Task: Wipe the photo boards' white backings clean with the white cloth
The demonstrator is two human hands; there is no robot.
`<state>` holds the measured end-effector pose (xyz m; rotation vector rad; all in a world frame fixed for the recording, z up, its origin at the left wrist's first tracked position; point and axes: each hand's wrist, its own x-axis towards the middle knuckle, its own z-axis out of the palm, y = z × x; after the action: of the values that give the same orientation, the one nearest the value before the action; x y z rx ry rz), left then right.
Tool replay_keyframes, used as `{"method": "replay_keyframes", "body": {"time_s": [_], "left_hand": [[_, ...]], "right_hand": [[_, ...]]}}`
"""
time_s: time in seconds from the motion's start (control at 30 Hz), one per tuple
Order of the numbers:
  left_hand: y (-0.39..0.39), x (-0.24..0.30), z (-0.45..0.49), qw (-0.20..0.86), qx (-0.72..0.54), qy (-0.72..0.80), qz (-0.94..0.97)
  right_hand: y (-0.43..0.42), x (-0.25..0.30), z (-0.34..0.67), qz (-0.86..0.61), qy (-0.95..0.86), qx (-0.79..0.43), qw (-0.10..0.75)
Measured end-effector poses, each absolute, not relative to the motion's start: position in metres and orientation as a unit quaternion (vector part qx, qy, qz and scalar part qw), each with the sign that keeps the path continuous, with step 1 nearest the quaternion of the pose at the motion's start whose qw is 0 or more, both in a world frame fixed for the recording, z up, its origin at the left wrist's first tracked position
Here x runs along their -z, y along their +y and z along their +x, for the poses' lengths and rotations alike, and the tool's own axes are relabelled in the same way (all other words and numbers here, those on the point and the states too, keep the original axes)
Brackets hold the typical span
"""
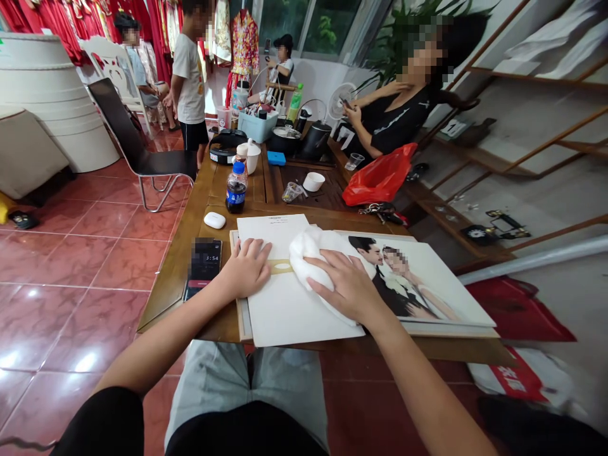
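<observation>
My left hand [246, 269] lies flat, fingers spread, on the left part of a white page [280, 316]. A yellowish mark [281, 266] with an oval shows on that page, just right of my fingertips. My right hand [349, 285] holds a bunched soft white cloth [306, 253] against the page, its fingers curved over the cloth. Part of the cloth is hidden under the palm. Right of it lies a large wedding photo [408, 278] of a couple, on the facing side of what looks like an open album.
A phone [204, 269] and a white earbud case [215, 220] lie left of the page. Behind stand a cola bottle [236, 188], a white bowl [313, 182] and a red plastic bag [380, 177]. A person in black [403, 114] sits at the far right; several others are farther back.
</observation>
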<state>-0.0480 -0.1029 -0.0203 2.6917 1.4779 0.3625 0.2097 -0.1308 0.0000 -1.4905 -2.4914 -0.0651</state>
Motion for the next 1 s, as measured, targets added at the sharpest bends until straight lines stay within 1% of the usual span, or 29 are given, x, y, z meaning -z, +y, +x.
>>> {"method": "replay_keyframes", "body": {"time_s": [0.3,0.5,0.87,1.0], "left_hand": [[-0.102,0.023,-0.049,0.031,-0.111,0.476,0.872],[-0.101,0.022,-0.049,0.028,-0.1,0.473,0.875],[-0.103,0.02,-0.047,0.024,-0.116,0.478,0.871],[-0.103,0.022,-0.047,0.016,-0.118,0.475,0.872]], "right_hand": [[-0.148,-0.006,0.173,-0.429,-0.898,-0.013,0.091],[-0.162,-0.005,0.174,-0.432,-0.895,-0.031,0.105],[-0.194,0.003,0.204,-0.503,-0.851,0.062,0.139],[-0.198,-0.001,0.191,-0.489,-0.856,0.054,0.158]]}}
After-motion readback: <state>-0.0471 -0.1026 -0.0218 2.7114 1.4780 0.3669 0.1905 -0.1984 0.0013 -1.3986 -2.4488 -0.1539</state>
